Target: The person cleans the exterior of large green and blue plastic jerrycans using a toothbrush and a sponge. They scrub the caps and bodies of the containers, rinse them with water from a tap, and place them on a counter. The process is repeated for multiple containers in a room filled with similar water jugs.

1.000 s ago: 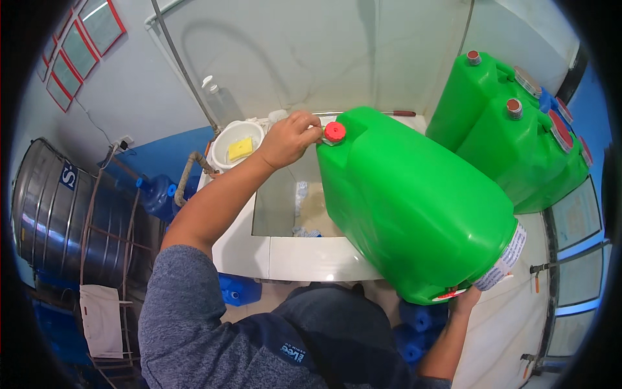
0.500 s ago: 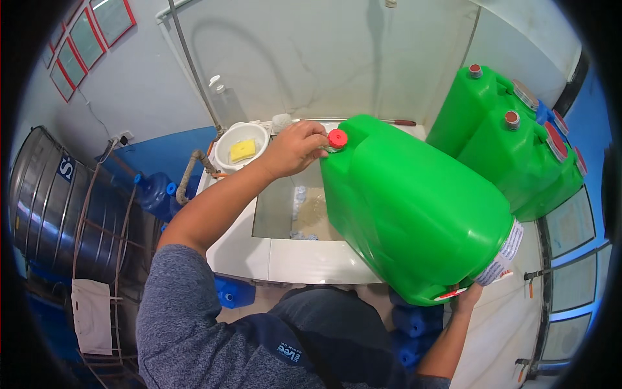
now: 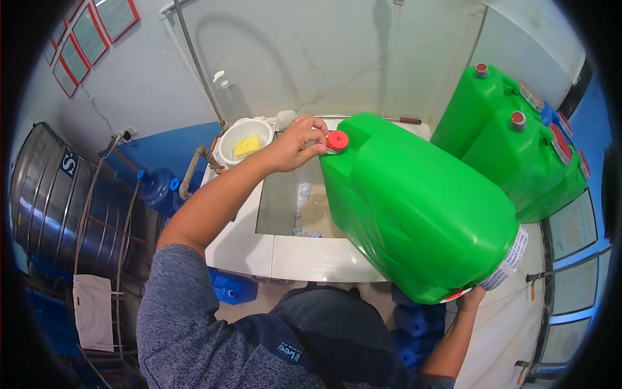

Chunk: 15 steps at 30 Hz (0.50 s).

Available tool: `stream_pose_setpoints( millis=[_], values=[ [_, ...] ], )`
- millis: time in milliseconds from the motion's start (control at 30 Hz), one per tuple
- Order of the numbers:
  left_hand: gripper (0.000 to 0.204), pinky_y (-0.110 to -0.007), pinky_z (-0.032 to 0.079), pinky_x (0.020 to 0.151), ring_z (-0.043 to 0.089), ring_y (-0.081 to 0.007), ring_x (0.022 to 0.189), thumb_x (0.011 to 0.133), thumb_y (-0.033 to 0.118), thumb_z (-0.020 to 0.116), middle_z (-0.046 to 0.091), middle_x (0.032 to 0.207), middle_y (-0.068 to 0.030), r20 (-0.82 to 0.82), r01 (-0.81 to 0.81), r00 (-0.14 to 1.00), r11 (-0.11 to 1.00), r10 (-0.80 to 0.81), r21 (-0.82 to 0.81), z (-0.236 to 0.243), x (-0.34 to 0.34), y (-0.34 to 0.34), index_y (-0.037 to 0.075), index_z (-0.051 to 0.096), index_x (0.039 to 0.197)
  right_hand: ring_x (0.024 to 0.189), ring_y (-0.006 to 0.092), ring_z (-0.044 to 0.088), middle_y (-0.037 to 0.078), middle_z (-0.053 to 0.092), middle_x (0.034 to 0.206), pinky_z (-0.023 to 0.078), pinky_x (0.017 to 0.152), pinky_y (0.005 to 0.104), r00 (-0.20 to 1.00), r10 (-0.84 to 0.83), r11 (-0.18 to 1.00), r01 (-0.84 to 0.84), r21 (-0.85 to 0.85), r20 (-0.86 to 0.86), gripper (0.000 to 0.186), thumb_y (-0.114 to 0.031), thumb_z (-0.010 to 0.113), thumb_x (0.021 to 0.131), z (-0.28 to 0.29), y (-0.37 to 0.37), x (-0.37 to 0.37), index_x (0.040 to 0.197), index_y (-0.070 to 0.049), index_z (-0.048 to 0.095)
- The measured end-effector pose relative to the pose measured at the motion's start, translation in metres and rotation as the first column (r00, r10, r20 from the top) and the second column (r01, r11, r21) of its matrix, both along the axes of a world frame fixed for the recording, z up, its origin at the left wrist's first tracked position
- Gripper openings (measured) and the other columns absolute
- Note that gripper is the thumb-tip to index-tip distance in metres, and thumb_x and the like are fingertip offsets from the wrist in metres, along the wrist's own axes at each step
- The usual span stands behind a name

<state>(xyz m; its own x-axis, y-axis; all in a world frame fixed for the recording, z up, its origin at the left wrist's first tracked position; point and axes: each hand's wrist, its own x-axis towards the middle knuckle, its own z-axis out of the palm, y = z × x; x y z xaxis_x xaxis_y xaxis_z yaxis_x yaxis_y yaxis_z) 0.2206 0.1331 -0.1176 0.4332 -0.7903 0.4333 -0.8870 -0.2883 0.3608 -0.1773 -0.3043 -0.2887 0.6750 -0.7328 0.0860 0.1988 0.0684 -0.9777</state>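
Note:
My left hand [image 3: 299, 142] has its fingers pinched at the red cap [image 3: 337, 141] on the top corner of a large green jerrycan [image 3: 414, 201], which lies tilted across the white tiled basin [image 3: 272, 256]. My right hand [image 3: 471, 299] grips the jerrycan low at its right end, beside a wide labelled neck [image 3: 505, 266]; its fingers are partly hidden. Inside the basin are shallow cloudy water [image 3: 311, 207] and bluish cloths [image 3: 304, 231]. On the basin's back left stand a white bowl [image 3: 233, 149] with a yellow sponge [image 3: 247, 145] and a pump bottle [image 3: 230, 97].
More green jerrycans [image 3: 492, 162] stand at the right. A steel tank [image 3: 52, 194] and metal rack are at the left, with blue bottles [image 3: 155, 188] beside the pipe [image 3: 194, 168]. Blue containers [image 3: 230, 285] lie on the floor below the basin, also near my legs.
The view has shifted slightly. My left hand's fingers have moved a little around the red cap. The jerrycan stays tilted in both hands, in nearly the same place.

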Motion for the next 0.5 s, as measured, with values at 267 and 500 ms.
stream_pose_setpoints(
  millis=[267,500],
  values=[
    [0.016,-0.051,0.039,0.108,0.043,-0.0346,0.135,0.086,0.023,0.076,0.056,0.129,-0.0041,0.563,0.076,0.818,0.992,-0.120,0.101,0.018,0.000,0.014,0.015,0.069,0.097,0.111,0.0210,0.061,0.007,0.060,0.124,0.052,0.093,0.0381,0.991,0.098,0.993,-0.103,0.062,0.088,0.043,-0.030,0.057,0.101,-0.002,-0.024,0.013,0.136,-0.006,0.052],
    [0.020,-0.050,0.037,0.111,0.040,-0.0384,0.139,0.086,0.026,0.078,0.053,0.139,-0.0069,-0.196,-0.140,0.973,0.987,0.122,-0.084,-0.006,-0.020,0.003,0.011,0.068,0.096,0.109,0.0185,0.061,0.006,0.062,0.120,0.052,0.091,0.0353,0.985,0.143,0.987,-0.149,0.058,0.097,0.042,-0.030,0.058,0.101,0.009,-0.011,0.014,0.136,-0.007,0.052]
  ],
)
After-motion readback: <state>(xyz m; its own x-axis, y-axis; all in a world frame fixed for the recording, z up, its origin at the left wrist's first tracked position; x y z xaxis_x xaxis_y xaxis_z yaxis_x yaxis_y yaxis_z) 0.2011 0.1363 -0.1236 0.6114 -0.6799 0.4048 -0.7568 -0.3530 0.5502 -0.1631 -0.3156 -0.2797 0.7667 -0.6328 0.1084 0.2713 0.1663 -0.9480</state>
